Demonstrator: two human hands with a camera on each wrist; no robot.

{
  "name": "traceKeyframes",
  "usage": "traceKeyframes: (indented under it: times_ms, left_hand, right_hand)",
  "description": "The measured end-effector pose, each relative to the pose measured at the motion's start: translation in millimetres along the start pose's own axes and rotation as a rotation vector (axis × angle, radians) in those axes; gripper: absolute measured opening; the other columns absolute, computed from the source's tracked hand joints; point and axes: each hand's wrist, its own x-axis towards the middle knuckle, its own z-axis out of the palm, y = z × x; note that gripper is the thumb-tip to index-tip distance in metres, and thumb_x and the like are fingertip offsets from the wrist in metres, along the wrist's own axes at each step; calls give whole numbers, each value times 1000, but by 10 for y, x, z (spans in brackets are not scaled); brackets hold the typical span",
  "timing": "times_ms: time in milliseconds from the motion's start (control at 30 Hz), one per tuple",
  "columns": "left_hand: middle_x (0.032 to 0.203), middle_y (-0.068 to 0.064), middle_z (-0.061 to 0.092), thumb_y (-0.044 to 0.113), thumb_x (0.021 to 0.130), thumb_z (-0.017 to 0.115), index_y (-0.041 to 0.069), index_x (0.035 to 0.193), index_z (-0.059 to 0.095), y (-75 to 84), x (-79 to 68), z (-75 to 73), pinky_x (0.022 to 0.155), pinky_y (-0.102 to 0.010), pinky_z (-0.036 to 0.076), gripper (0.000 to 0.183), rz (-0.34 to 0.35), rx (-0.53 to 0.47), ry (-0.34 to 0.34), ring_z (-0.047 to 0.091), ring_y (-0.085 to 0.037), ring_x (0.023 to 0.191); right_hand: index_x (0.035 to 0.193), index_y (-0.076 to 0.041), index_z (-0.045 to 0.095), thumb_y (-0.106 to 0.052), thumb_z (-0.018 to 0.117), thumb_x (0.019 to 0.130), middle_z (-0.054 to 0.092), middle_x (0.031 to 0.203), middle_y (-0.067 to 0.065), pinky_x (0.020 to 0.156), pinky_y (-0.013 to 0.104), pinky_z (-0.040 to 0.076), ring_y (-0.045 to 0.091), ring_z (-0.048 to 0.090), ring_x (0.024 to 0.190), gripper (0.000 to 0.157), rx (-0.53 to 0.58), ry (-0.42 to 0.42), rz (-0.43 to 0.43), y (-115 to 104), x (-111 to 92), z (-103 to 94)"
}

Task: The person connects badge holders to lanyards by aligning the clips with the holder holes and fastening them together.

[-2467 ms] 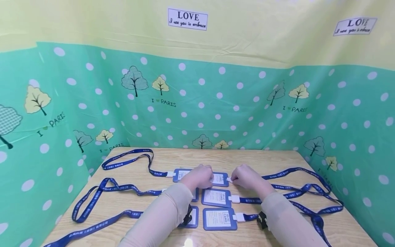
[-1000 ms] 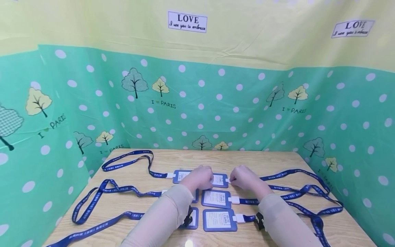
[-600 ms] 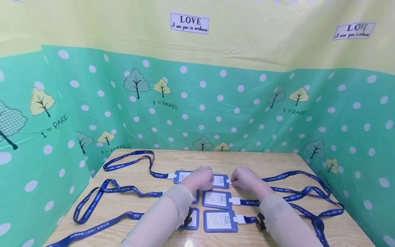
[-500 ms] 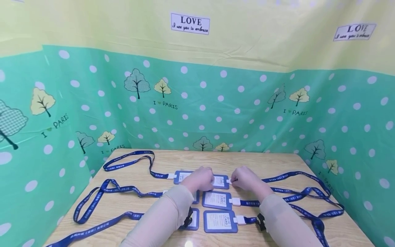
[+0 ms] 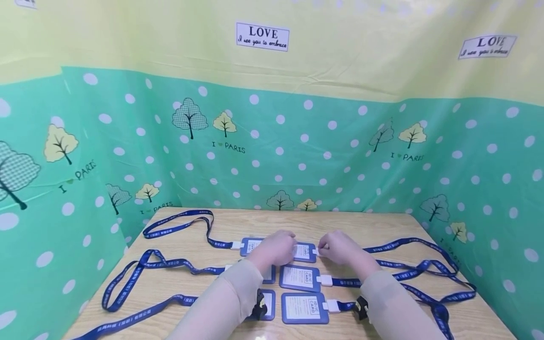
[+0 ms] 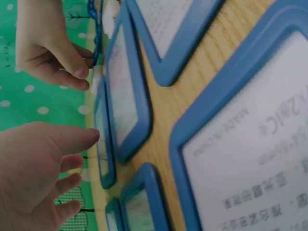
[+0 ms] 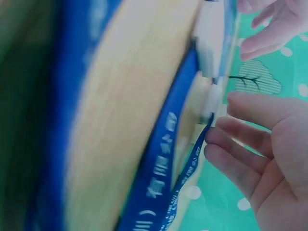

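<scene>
My left hand (image 5: pixel 278 248) is over the inner ends of the two back ID card holders, the back left holder (image 5: pixel 249 245) and the back right holder (image 5: pixel 307 251). In the left wrist view its thumb is straight and the fingers relaxed, with the thumb tip overlapping a blue frame. My right hand (image 5: pixel 340 249) is by the back right holder's white clip (image 7: pixel 213 98). The right wrist view has its thumb and loosely bent fingers apart, the fingertips right at the blue lanyard (image 7: pixel 192 166). Neither hand grips anything.
Several blue holders lie in two columns on the wooden table (image 5: pixel 340 219), including a middle right one (image 5: pixel 300 277) and a front right one (image 5: pixel 303 308). Their lanyards spread outward, such as a left one (image 5: pixel 123 288). My left forearm covers part of the left column. A polka-dot curtain (image 5: pixel 238 189) surrounds the table.
The fingers of both hands have loosened and lifted slightly from the back right holder and its clip. The holders and lanyards stay in place; the head view has shifted slightly.
</scene>
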Motion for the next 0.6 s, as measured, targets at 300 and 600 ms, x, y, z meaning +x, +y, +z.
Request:
traceKeyframes:
  times_ms: [300,600]
  left_hand:
    - [151,-5,50,40,99,65,15,145,57,-98,-178,-391,115,-43,38,53,77,-88,214,44,-25,140]
    - [152,-3,48,41,99,66,13,145,56,-319,-455,-585,116,-44,36,56,134,-89,386,41,-25,142]
  right_hand:
    - [118,-16,75,-27,70,98,72,112,1,89,46,57,23,67,104,23,35,176,-105,-27,-136,-313]
    - [140,-17,62,-29,73,96,57,145,11,108,58,43,37,49,136,47,31,369,-251,-74,-328,-498]
